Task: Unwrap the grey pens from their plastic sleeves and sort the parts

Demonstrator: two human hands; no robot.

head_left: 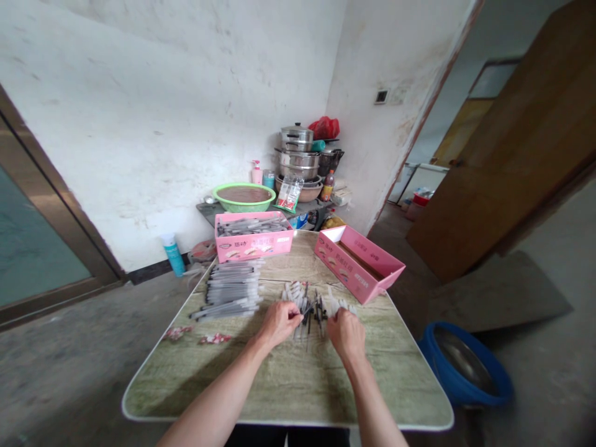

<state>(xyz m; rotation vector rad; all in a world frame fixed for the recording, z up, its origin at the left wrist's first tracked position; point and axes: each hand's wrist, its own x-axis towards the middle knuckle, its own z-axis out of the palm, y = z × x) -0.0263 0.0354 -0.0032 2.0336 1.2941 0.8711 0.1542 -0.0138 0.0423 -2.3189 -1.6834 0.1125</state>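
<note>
My left hand (283, 318) is closed in a pinch beside a small pile of thin dark pen parts (319, 307) in the middle of the table. What its fingertips hold is too small to make out. On the pile's other side, my right hand (347, 330) is bent closed, fingertips down at whitish translucent pieces (333, 301); its grip is hidden. More pale pieces (294, 290) lie just beyond my left hand. Farther left, a stack of slim grey pens (233, 288) with dark tips rests on the tabletop.
A pink box (255, 245) full of similar pens stands at the table's (298, 394) back left. Another pink box (361, 264) sits angled at the back right. Behind are a green basin (244, 205) and stacked pots (298, 158). A blue tub (465, 366) stands on the floor at right.
</note>
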